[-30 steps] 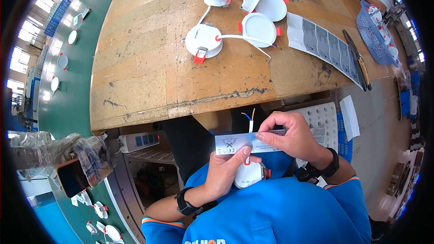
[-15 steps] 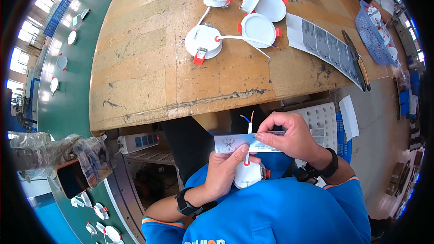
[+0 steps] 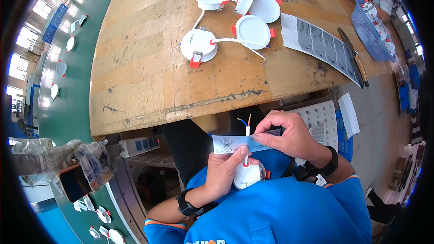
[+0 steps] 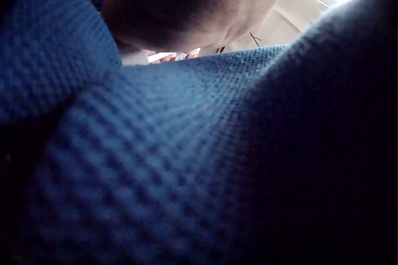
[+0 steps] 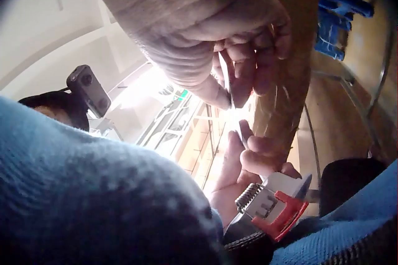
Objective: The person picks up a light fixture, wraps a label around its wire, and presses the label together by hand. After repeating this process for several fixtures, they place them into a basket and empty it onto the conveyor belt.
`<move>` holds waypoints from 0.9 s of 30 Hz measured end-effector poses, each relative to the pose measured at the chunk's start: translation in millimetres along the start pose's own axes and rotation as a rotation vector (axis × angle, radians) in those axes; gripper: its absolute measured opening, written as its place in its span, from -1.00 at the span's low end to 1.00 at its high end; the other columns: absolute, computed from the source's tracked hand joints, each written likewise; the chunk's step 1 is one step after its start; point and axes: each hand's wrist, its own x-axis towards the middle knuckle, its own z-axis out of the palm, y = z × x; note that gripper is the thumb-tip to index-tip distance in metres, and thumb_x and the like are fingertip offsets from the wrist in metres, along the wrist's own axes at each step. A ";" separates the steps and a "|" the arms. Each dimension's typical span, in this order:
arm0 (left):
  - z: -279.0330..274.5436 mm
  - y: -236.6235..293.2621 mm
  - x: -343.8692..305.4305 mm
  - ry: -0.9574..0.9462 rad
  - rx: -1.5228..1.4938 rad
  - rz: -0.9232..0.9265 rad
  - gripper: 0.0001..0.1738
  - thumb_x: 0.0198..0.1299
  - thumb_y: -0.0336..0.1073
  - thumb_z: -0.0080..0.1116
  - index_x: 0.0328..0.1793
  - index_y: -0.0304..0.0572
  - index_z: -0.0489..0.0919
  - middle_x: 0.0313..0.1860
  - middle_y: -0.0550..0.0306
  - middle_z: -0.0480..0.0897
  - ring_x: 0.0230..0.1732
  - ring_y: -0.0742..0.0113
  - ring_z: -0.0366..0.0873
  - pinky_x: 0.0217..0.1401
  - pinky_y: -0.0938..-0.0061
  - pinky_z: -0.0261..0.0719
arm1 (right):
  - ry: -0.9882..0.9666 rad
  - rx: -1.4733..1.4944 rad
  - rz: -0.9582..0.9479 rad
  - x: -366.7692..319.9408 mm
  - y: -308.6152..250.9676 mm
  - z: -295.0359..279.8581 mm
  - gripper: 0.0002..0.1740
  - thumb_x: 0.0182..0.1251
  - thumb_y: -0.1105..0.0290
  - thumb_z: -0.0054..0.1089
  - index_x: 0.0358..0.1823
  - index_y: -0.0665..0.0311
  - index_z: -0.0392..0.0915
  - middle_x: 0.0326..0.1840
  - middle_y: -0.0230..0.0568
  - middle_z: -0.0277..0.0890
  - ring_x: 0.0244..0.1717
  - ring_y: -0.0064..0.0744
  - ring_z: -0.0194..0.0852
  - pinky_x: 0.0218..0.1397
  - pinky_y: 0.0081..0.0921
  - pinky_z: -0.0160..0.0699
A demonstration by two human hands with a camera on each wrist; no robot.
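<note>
My left hand (image 3: 224, 171) pinches the left part of a silvery printed label (image 3: 228, 145) between thumb and fingers. My right hand (image 3: 291, 135) pinches the label further right with thumb and forefinger. Behind the thumb runs a white cable (image 3: 247, 131), its blue and brown wire ends pointing toward the table. The cable comes from a round white downlight (image 3: 247, 177) with a red-tipped clip, low against the blue shirt. The right wrist view shows the label edge-on between both hands, with the downlight's spring clip (image 5: 277, 214) below. Blue cloth fills most of the left wrist view.
On the wooden table (image 3: 149, 72) lie several white downlights (image 3: 199, 45), a printed sheet (image 3: 316, 43) and a dark-bladed tool (image 3: 355, 58). A blue basket (image 3: 370, 31) stands near another person at right. A green conveyor (image 3: 68, 108) runs along the left; a phone (image 3: 74, 183) is mounted beside it.
The label's right part is now bent at an angle beside the cable, where it lay flatter before. Both hands keep their hold. The head view has shifted slightly, and the other person's hands have moved.
</note>
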 end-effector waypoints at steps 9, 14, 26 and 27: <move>-1.2 2.1 -0.3 -0.072 -0.003 0.005 -0.77 0.18 -0.30 0.11 -0.13 -0.32 0.49 -0.36 0.04 0.60 -0.35 0.36 0.60 -0.30 0.48 0.59 | -0.087 -0.055 -0.061 3.4 3.6 -15.3 -0.77 0.11 0.29 0.23 -0.36 0.34 0.60 -0.38 -0.15 0.58 -0.31 -0.38 0.52 -0.25 -0.51 0.45; -4.6 2.0 2.0 -0.165 0.006 -0.007 -0.77 0.19 -0.29 0.10 -0.13 -0.32 0.49 -0.38 0.03 0.60 -0.35 0.36 0.59 -0.28 0.49 0.58 | 0.129 -0.244 -0.161 7.0 -7.6 -26.5 -0.67 0.11 0.26 0.24 -0.15 0.30 0.56 -0.31 -0.19 0.57 -0.29 -0.35 0.50 -0.21 -0.47 0.42; -2.4 20.3 18.0 -0.500 0.034 -0.113 -0.68 0.19 -0.31 0.08 0.01 -0.37 0.42 -0.22 -0.01 0.61 -0.17 0.34 0.59 -0.08 0.49 0.54 | -0.340 0.410 -0.104 17.7 -10.4 -26.0 -0.85 0.05 0.41 0.29 -0.46 0.35 0.57 -0.55 -0.41 0.43 -0.42 -0.65 0.37 -0.30 -0.67 0.31; -4.7 17.8 17.9 -0.461 0.062 -0.092 -0.69 0.19 -0.33 0.08 0.00 -0.37 0.42 -0.22 -0.01 0.61 -0.17 0.34 0.59 -0.08 0.49 0.54 | -0.274 0.346 -0.126 15.5 -9.4 -24.1 -0.87 0.04 0.42 0.29 -0.48 0.35 0.56 -0.56 -0.41 0.42 -0.45 -0.67 0.35 -0.33 -0.67 0.30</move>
